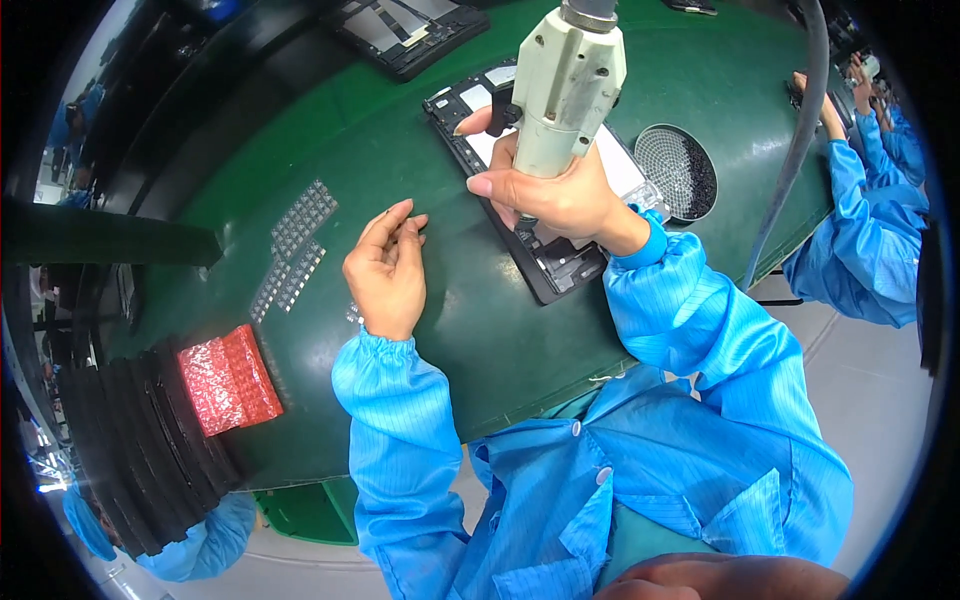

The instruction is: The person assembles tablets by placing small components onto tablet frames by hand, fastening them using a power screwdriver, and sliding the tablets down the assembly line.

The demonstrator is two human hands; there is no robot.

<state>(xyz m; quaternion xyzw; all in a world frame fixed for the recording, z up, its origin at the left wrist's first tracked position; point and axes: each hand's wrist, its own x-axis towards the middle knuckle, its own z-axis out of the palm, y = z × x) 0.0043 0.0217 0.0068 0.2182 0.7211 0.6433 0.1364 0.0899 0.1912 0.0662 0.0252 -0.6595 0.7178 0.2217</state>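
One cream boxy power tool (568,95), two flat black devices with pale panels (572,268), one round grey dish (657,160) with many tiny black bits, one shiny red bubble-wrap packet (230,380). Right hand (562,198) wrapped around tool; nearer device just under that hand. Left hand (385,278) left of device, fingers bent; cannot tell if holding anything.

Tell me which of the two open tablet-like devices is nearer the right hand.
The black-framed device directly beneath the right hand and its pale power tool; the other open device lies farther off, near the picture's top edge.
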